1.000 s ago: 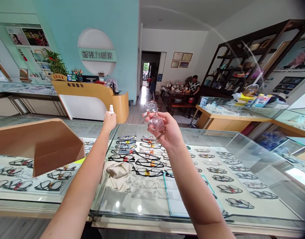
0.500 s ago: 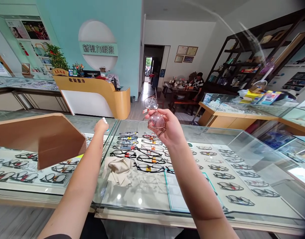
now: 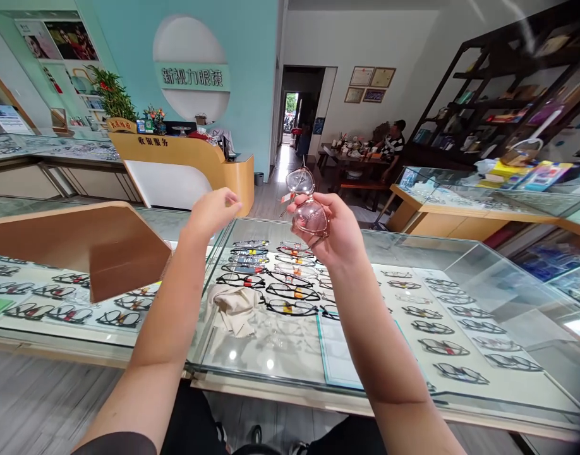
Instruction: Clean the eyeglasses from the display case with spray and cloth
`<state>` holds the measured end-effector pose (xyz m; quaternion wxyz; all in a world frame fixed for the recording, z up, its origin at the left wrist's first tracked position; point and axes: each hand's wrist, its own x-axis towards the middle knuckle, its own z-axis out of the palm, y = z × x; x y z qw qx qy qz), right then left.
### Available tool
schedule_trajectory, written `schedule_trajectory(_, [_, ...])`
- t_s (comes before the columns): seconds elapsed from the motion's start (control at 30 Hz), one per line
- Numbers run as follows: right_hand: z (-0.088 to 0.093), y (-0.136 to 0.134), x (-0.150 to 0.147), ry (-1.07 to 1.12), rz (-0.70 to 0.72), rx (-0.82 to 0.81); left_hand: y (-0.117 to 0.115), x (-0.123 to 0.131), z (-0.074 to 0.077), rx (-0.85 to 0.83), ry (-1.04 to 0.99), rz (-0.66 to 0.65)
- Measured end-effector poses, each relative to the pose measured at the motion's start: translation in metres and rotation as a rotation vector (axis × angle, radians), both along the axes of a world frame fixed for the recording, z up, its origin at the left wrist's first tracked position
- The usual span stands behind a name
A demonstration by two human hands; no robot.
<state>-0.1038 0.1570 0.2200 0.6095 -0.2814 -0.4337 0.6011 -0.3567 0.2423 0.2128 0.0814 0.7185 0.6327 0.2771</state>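
Note:
My right hand (image 3: 341, 229) is closed around the bridge area of a pair of thin-framed eyeglasses (image 3: 311, 218), held up above the glass display counter (image 3: 290, 370). A small red-and-white tag hangs from the frame. To the left of the glasses, my left hand (image 3: 213, 213) is in the air, fingers loosely bent and slightly apart, with nothing visible in them. On the counter between my forearms lies a crumpled beige cloth (image 3: 234, 308). Behind it, rows of eyeglass frames (image 3: 292, 291) are laid out.
A brown mirror or board (image 3: 72, 243) stands tilted on the counter at the left. A teal-edged tray (image 3: 340, 351) lies beside my right forearm. Further back are a reception desk (image 3: 167, 180), another display case (image 3: 436, 218) and a person (image 3: 393, 142) at a table.
My left hand has moved up and right, towards the glasses. The small white-capped bottle it held is out of sight. My right hand still holds the glasses, and the view has shifted slightly.

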Motion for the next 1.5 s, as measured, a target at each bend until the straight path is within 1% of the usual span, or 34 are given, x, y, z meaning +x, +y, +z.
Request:
schedule_trajectory(0.03, [0.000,0.000,0.000,-0.004,-0.003,-0.002,-0.015,0.008,0.005,-0.075,0.051,-0.104])
schedule_trajectory(0.07, [0.000,0.000,0.001,-0.004,-0.006,-0.003,-0.030,0.015,0.007,-0.147,0.129,-0.186])
schedule_trajectory(0.1, [0.001,0.000,0.001,-0.002,-0.008,0.000,-0.043,0.021,0.005,-0.226,0.222,-0.245])
schedule_trajectory(0.13, [0.001,0.000,0.000,0.001,-0.007,0.004,-0.054,0.025,0.000,-0.309,0.324,-0.312])
schedule_trajectory(0.2, [0.001,-0.002,-0.001,0.006,0.001,0.019,-0.071,0.031,-0.017,-0.428,0.520,-0.430])
schedule_trajectory(0.23, [0.002,-0.002,-0.002,0.006,0.008,0.029,-0.078,0.032,-0.028,-0.450,0.597,-0.464])
schedule_trajectory(0.3, [0.002,-0.004,-0.004,0.007,0.023,0.046,-0.087,0.032,-0.048,-0.435,0.715,-0.470])
schedule_trajectory(0.37, [0.003,-0.005,-0.006,0.009,0.037,0.051,-0.093,0.027,-0.060,-0.378,0.755,-0.468])
schedule_trajectory(0.4, [0.003,-0.005,-0.006,0.008,0.042,0.047,-0.094,0.023,-0.062,-0.347,0.734,-0.471])
schedule_trajectory(0.43, [0.004,-0.006,-0.006,0.009,0.045,0.042,-0.095,0.019,-0.062,-0.323,0.685,-0.476])
schedule_trajectory(0.5, [0.005,-0.007,-0.006,0.010,0.048,0.037,-0.095,0.010,-0.053,-0.315,0.510,-0.482])
schedule_trajectory(0.6, [0.007,-0.010,-0.004,0.013,0.059,0.052,-0.091,-0.002,-0.031,-0.348,0.144,-0.482])
schedule_trajectory(0.67, [0.009,-0.011,-0.003,0.009,0.069,0.065,-0.087,-0.004,-0.017,-0.297,-0.134,-0.463])
schedule_trajectory(0.73, [0.011,-0.014,-0.002,0.005,0.067,0.071,-0.082,0.000,-0.006,-0.189,-0.411,-0.395])
schedule_trajectory(0.8, [0.012,-0.015,-0.001,0.012,0.056,0.072,-0.077,0.009,0.004,-0.081,-0.629,-0.346])
schedule_trajectory(0.87, [0.013,-0.016,0.001,0.029,0.049,0.063,-0.074,0.021,0.015,-0.002,-0.739,-0.380])
schedule_trajectory(0.93, [0.013,-0.016,0.002,0.055,0.043,0.048,-0.074,0.033,0.026,0.035,-0.734,-0.447])
schedule_trajectory(1.03, [0.013,-0.015,0.005,0.083,0.043,0.039,-0.078,0.046,0.039,0.028,-0.580,-0.509])
schedule_trajectory(1.1, [0.013,-0.013,0.006,0.077,0.062,0.042,-0.080,0.051,0.043,0.025,-0.493,-0.557])
schedule_trajectory(1.17, [0.013,-0.013,0.007,0.071,0.083,0.047,-0.081,0.054,0.042,0.047,-0.475,-0.605])
schedule_trajectory(1.23, [0.013,-0.012,0.007,0.066,0.092,0.053,-0.081,0.057,0.038,0.079,-0.489,-0.625])
schedule_trajectory(1.37, [0.011,-0.012,0.006,0.039,0.082,0.078,-0.080,0.063,0.027,0.156,-0.518,-0.592])
schedule_trajectory(1.5, [0.009,-0.011,0.004,0.012,0.061,0.079,-0.081,0.067,0.025,0.196,-0.532,-0.588])
